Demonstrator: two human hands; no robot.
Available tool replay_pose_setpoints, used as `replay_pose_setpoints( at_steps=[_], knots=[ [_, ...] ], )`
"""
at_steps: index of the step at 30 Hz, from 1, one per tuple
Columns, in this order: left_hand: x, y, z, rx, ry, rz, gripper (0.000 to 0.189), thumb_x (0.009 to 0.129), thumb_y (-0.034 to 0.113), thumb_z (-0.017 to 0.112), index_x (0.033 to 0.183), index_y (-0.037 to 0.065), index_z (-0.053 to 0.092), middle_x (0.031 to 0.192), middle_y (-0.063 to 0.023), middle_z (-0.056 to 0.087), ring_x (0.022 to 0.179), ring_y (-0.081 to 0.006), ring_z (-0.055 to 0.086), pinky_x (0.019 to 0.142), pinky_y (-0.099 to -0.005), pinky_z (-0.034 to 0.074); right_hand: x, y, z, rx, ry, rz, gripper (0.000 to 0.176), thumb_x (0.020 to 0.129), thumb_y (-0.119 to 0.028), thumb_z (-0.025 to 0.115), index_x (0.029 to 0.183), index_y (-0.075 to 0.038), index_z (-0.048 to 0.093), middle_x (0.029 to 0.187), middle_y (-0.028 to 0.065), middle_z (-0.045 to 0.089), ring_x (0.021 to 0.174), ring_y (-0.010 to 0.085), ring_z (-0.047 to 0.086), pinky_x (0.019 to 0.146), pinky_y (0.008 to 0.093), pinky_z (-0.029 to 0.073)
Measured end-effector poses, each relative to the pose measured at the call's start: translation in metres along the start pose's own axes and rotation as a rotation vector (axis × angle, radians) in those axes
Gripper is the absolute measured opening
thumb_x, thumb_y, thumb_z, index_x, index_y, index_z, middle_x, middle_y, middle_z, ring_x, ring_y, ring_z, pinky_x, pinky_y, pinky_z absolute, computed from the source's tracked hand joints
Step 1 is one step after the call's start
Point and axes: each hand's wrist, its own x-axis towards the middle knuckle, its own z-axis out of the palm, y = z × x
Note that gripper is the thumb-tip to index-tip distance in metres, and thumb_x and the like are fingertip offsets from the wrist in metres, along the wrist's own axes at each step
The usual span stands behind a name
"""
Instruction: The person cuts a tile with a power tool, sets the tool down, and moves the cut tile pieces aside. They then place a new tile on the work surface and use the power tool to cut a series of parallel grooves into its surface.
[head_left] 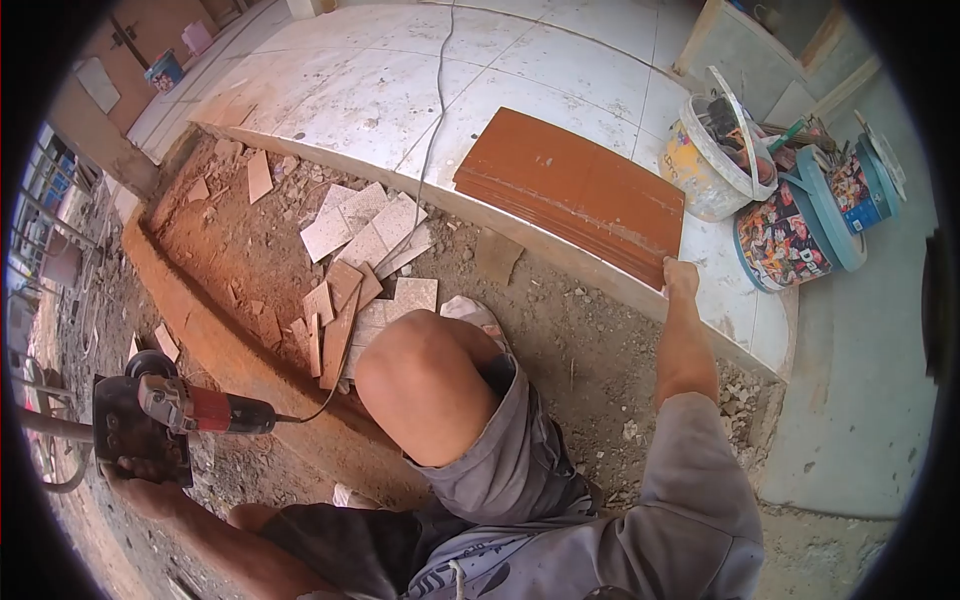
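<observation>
At the near right corner of a stack of brown tiles (570,190), my right hand (681,277) has its fingers closed on the tile edge. The stack lies on the white tiled floor, along its raised edge. Far to the left, my left hand (142,488) grips the near edge of a dark, flat board (112,425), with the fingers partly in shadow. An angle grinder (215,408), red and black with a metal head, rests over that board. Its cord runs off to the right, past my bent knee (425,385).
Cut tile pieces (370,225) lie on the dirt before me, inside a low orange-brown curb (215,310). Right of the stack stand a white bucket (705,165) with tools and a blue-lidded bucket (785,240). A grey cable (442,90) crosses the white floor (350,75).
</observation>
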Motion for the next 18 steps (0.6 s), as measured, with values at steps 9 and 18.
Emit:
replay_pose_setpoints(
  at_steps=[9, 18],
  knots=[
    [0.000, 0.000, -0.001, -0.014, 0.025, -0.089, 0.038, 0.100, 0.039, 0.051, 0.067, 0.020, 0.049, 0.056, 0.0097, 0.039, 0.042, -0.0023, 0.033, 0.040, -0.0221, 0.031, -0.031, -0.027, -0.019, -0.284, -0.006, -0.102, 0.043, 0.085, -0.028, 0.052, 0.106, 0.004, 0.071, 0.112, 0.0240, 0.069, 0.106, 0.0355, 0.068, 0.090, 0.0423, 0.053],
    [0.004, -0.010, 0.003, 0.007, -0.009, -0.046, 0.035, 0.100, 0.041, 0.050, 0.073, 0.019, 0.052, 0.059, 0.0104, 0.037, 0.043, -0.0017, 0.032, 0.039, -0.0210, 0.028, -0.036, -0.035, -0.027, -0.290, -0.061, -0.041, 0.037, 0.085, -0.021, 0.053, 0.110, 0.000, 0.071, 0.121, 0.0213, 0.067, 0.115, 0.0345, 0.064, 0.095, 0.0426, 0.052]
  ],
)
